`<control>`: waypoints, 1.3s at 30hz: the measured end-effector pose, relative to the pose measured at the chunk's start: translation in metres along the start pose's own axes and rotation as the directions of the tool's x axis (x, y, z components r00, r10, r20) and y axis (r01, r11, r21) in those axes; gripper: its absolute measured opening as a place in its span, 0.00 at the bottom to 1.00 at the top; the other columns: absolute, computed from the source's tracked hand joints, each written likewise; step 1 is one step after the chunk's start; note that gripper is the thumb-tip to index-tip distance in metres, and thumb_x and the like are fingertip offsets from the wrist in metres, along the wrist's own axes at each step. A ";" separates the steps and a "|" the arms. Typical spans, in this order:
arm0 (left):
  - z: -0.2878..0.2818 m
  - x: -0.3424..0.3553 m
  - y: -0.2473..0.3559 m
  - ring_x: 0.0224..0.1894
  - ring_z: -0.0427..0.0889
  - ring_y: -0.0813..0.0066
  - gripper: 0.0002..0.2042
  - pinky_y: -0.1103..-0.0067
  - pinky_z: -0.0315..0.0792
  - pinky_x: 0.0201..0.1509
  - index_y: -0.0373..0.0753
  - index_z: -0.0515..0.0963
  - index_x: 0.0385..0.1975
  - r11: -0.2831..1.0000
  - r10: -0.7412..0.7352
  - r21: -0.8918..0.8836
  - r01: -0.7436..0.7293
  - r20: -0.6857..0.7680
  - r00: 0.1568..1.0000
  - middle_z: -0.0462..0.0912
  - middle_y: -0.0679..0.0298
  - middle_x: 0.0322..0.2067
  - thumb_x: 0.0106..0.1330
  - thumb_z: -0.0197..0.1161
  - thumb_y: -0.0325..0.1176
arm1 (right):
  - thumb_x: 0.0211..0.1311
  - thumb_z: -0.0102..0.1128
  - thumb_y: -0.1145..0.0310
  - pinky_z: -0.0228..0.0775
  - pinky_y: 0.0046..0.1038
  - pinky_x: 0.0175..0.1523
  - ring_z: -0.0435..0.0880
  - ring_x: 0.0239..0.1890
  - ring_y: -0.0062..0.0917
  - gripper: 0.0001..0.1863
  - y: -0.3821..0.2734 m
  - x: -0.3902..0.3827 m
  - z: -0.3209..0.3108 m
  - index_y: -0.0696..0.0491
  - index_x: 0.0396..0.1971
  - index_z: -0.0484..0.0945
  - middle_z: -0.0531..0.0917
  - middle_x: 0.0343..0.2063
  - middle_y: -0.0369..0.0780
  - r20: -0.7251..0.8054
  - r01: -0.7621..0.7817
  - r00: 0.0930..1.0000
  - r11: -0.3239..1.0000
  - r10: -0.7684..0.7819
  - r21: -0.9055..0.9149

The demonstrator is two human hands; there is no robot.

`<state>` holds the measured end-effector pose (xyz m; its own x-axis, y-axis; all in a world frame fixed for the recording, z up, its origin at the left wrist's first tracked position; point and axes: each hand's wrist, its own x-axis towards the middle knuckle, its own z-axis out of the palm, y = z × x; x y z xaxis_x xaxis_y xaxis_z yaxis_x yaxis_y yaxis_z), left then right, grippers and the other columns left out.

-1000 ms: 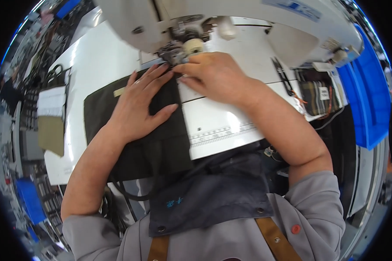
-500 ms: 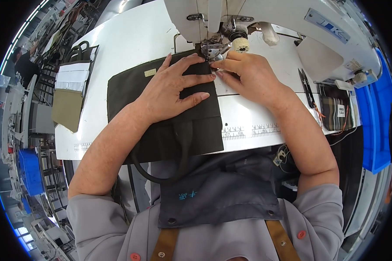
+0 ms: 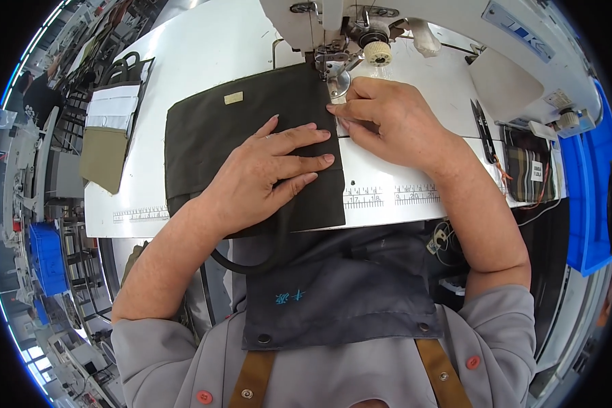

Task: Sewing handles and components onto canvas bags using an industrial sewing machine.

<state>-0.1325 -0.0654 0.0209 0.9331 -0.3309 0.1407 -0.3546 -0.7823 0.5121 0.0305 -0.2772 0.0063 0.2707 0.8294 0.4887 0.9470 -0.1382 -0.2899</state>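
Note:
A dark olive bag panel (image 3: 200,139) lies flat on the white sewing table, its right edge running up to the sewing machine's presser foot (image 3: 324,71). My left hand (image 3: 258,170) rests palm down on it with the fingers spread, their tips close to that edge. Under this hand a dark handle (image 3: 248,267) loops over the table's front. A small pale label (image 3: 233,98) sits near the panel's far side. My right hand (image 3: 394,121) is closed in a pinch at the panel's right edge, just nearer me than a round metal guide (image 3: 338,84).
The white sewing machine (image 3: 517,75) stands at the back right. Black scissors (image 3: 483,132) and a striped cloth piece (image 3: 527,163) lie at the right, beside blue bins (image 3: 591,197). Pieces with an olive flap (image 3: 104,153) lie at the left. A printed ruler (image 3: 415,196) follows the front edge.
My left hand has slid toward me over the panel, uncovering more of its far part. My right hand has drawn slightly back from the presser foot, and the round metal guide shows more.

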 end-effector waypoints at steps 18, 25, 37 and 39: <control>-0.009 0.025 -0.043 0.71 0.74 0.60 0.15 0.47 0.52 0.79 0.52 0.88 0.52 0.999 0.050 -0.008 -0.050 -0.039 0.998 0.80 0.65 0.64 0.66 0.68 0.29 | 0.59 0.67 0.71 0.78 0.37 0.41 0.85 0.35 0.35 0.11 0.003 0.004 0.007 0.51 0.41 0.90 0.82 0.33 0.38 -0.032 -0.073 0.997 0.996 0.071 -0.054; -0.017 0.050 -0.066 0.67 0.77 0.61 0.15 0.49 0.54 0.79 0.51 0.89 0.52 0.995 0.090 0.042 -0.087 -0.079 0.993 0.81 0.65 0.63 0.67 0.67 0.29 | 0.59 0.67 0.72 0.78 0.38 0.39 0.85 0.34 0.36 0.08 0.002 0.004 0.006 0.52 0.38 0.89 0.82 0.33 0.38 -0.038 -0.045 0.998 0.997 0.042 -0.058; -0.028 0.057 -0.060 0.63 0.80 0.61 0.17 0.47 0.57 0.77 0.49 0.85 0.56 0.926 0.176 0.348 -0.148 -0.050 0.983 0.80 0.64 0.62 0.71 0.66 0.43 | 0.58 0.68 0.71 0.77 0.38 0.37 0.84 0.33 0.36 0.05 0.002 0.003 0.005 0.53 0.34 0.88 0.81 0.31 0.38 -0.042 -0.025 0.999 0.999 0.024 -0.039; -0.018 0.049 -0.039 0.64 0.79 0.60 0.20 0.49 0.60 0.76 0.43 0.83 0.58 0.858 0.201 0.485 -0.170 -0.012 0.980 0.80 0.62 0.62 0.71 0.66 0.46 | 0.59 0.68 0.71 0.77 0.38 0.37 0.84 0.33 0.36 0.05 0.002 0.002 0.006 0.53 0.34 0.88 0.81 0.31 0.38 -0.043 -0.035 0.999 0.999 0.033 -0.037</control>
<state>-0.0716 -0.0417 0.0233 0.8435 -0.4749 0.2508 -0.4916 -0.8708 0.0046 0.0321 -0.2727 0.0020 0.3093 0.8005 0.5134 0.9427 -0.1869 -0.2765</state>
